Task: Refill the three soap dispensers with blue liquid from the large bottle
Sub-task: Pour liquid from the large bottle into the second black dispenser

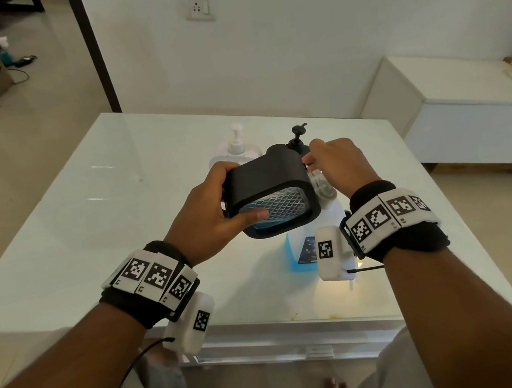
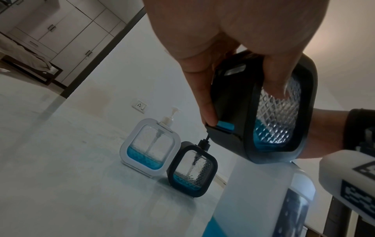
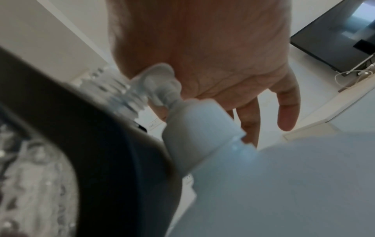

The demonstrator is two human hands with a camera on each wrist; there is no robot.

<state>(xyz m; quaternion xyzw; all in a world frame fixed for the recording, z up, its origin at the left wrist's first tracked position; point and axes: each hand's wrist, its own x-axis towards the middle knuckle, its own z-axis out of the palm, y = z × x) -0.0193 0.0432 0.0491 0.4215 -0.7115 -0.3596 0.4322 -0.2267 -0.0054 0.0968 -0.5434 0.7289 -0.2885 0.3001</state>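
While my left hand grips the black dispenser, tipped on its side above the large bottle, my right hand reaches to its threaded neck; whether those fingers pinch anything I cannot tell. The white dispenser and second black dispenser stand side by side on the table, each holding a little blue liquid.

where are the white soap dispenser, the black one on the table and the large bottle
white soap dispenser (image 2: 129,144), left wrist view, on its white frame's left side
black dispenser on the table (image 2: 211,176), left wrist view, on its right frame edge
large bottle (image 2: 249,192), left wrist view, on its pale upper body
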